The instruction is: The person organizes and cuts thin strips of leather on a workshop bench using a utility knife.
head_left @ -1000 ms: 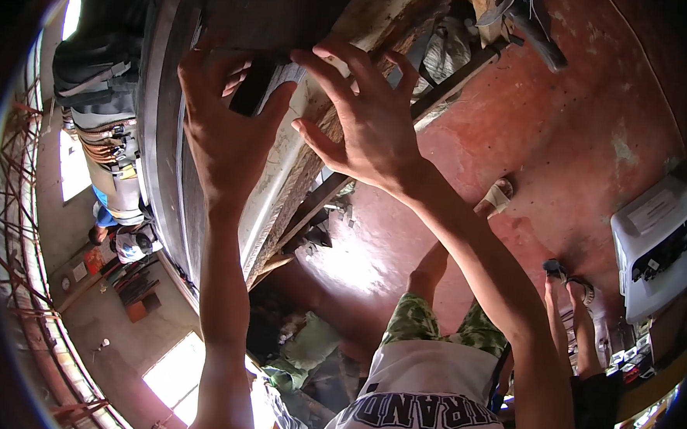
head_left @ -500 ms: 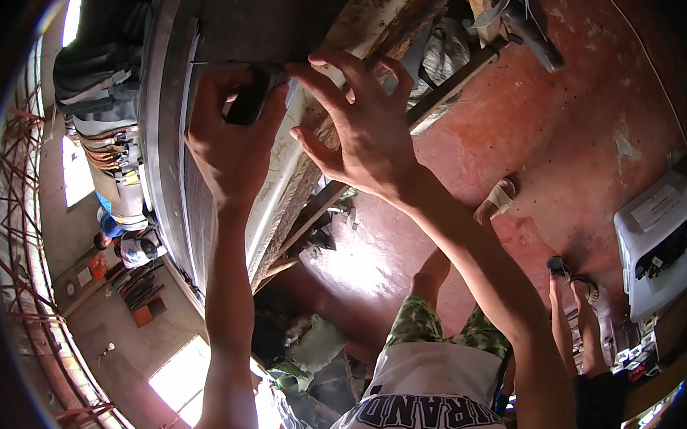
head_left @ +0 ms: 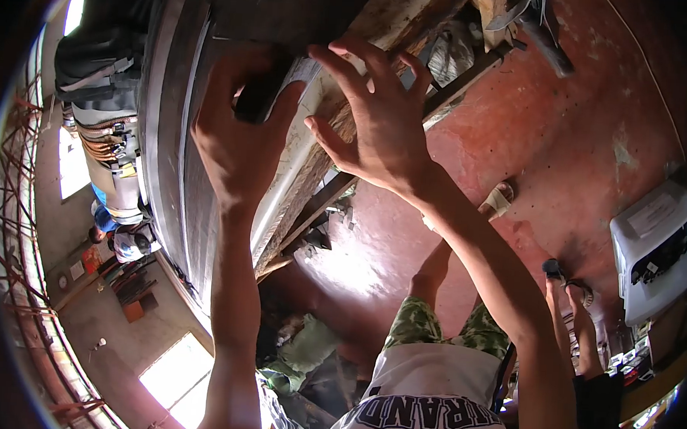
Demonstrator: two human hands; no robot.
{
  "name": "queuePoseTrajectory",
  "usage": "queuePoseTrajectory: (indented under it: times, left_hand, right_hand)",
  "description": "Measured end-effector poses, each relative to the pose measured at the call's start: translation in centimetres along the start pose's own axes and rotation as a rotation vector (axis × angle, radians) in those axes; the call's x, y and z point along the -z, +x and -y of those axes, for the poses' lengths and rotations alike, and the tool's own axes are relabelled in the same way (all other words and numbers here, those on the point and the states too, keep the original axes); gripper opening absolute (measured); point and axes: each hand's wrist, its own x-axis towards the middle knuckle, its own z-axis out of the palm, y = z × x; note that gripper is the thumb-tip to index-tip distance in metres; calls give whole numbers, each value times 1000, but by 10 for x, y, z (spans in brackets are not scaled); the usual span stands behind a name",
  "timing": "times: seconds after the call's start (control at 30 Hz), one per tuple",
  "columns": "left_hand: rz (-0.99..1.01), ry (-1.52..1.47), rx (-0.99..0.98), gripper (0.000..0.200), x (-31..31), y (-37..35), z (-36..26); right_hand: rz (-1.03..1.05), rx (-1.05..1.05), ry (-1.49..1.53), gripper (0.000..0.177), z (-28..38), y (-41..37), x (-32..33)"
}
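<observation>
My left hand [head_left: 243, 135] is closed at the edge of a dark workbench [head_left: 299, 14], its thumb and curled fingers around a dark flat piece [head_left: 287, 79] with a paler edge. Its fingers hide much of this piece, and what material it is I cannot tell. To the right, my right hand [head_left: 387, 131] is held with its fingers apart and slightly bent. The index fingertip comes right up to the far corner of the piece, while the thumb points toward my left hand. A worn wooden beam [head_left: 316, 143] runs along the bench front beneath both hands.
A white plastic container [head_left: 656, 254] with dark items stands on the red floor [head_left: 550, 117] at right. Other people's legs [head_left: 579, 320] are nearby. Black bags [head_left: 94, 73] and belts [head_left: 110, 140] lie across the bench, and green cloth [head_left: 305, 348] lies below.
Both hands have shifted slightly to the right in view, and the bench has shifted with them. The left hand keeps its grip; the right hand's fingers stay apart.
</observation>
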Motion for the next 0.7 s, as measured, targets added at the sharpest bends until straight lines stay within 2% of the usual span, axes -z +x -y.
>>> queuePoseTrajectory:
  times: [0.17, 0.27, 0.4, 0.5, 0.7]
  left_hand:
    - [-18, 92, 15, 31, 4, -7, 11]
    - [-17, 35, 69, 30, 0, -5, 10]
    - [-12, 88, 30, 31, -2, -2, 9]
    - [-47, 110, -16, 32, -5, -1, 10]
    - [-71, 58, 38, 41, -9, 0, 10]
  right_hand:
    - [18, 1, 22, 68, 0, 0, 0]
    - [19, -5, 29, 67, 1, 0, 1]
    - [26, -10, 26, 67, 2, 0, 1]
    - [27, -14, 33, 66, 2, 0, 1]
    - [19, -8, -23, 72, 1, -1, 0]
